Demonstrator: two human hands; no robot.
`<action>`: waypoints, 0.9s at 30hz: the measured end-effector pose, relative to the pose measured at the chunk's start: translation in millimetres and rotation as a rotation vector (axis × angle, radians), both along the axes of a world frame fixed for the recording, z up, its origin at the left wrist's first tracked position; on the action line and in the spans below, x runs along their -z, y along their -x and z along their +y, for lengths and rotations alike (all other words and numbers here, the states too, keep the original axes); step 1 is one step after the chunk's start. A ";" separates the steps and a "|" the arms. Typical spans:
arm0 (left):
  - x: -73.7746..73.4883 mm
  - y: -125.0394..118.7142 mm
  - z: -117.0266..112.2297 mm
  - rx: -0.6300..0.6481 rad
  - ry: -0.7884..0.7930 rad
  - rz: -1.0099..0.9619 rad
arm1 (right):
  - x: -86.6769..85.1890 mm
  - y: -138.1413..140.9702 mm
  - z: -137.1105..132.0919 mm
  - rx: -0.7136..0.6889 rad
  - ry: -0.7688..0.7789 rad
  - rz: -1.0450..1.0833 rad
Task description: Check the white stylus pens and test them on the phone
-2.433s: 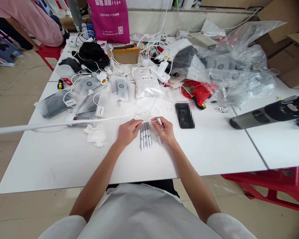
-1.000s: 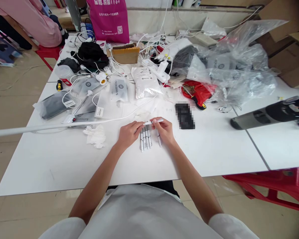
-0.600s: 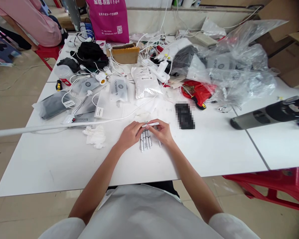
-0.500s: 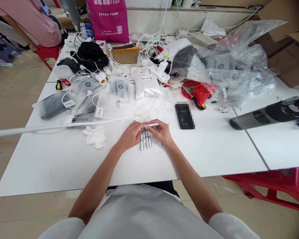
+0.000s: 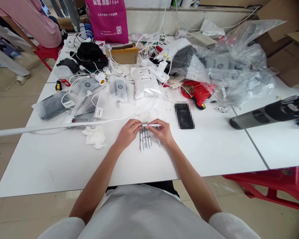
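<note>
A white pen (image 5: pixel 153 125) lies crosswise between my two hands, above the table. My right hand (image 5: pixel 163 132) is closed on its barrel with fingers and thumb. At its left end my left hand (image 5: pixel 127 133) pinches the tip; exactly what the fingertips cover is hidden. Just below, several similar white-and-silver pens (image 5: pixel 145 141) lie side by side on the table, pointing toward me. One more pen (image 5: pixel 159 142) lies apart, partly under my right hand.
Crumpled tissue (image 5: pixel 94 136) lies left, and a blurred black phone-like object (image 5: pixel 184 116) right. A white cable (image 5: pixel 99 122) crosses the left side. Behind are bagged items, a cardboard box (image 5: pixel 124 54) and plastic bags (image 5: pixel 241 73). A dark bottle (image 5: pixel 266 114) lies at right.
My left hand has shifted slightly left, its fingers drawn back so more of the pen's left end shows. At far left, a person's leg has come into view.
</note>
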State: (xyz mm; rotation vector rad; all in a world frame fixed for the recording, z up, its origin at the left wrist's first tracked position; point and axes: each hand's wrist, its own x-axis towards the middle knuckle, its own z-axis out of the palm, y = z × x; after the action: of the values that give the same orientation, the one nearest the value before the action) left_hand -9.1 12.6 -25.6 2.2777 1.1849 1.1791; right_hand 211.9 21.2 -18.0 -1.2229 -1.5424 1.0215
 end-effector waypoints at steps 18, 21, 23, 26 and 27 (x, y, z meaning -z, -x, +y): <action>-0.1 1.6 3.2 -0.096 -0.120 0.057 | -4.0 -0.3 0.6 -0.085 -0.305 -0.048; -0.3 2.0 2.8 -0.091 -0.095 0.050 | 0.3 -1.9 2.1 -0.063 -0.249 -0.102; -0.8 1.7 2.4 -0.079 -0.090 0.046 | 2.7 -2.7 2.5 -0.055 -0.200 -0.128; -1.3 1.2 2.2 -0.077 -0.095 0.035 | 4.5 -2.7 2.4 -0.051 -0.237 -0.115; -1.2 1.2 2.3 -0.083 -0.096 0.033 | 4.9 -2.4 2.4 -0.057 -0.269 -0.111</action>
State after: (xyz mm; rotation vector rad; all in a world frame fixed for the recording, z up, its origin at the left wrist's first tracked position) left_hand -10.4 15.0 -24.4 2.3470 1.2725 1.2588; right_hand 214.3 23.5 -22.9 -1.0670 -1.7467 0.7625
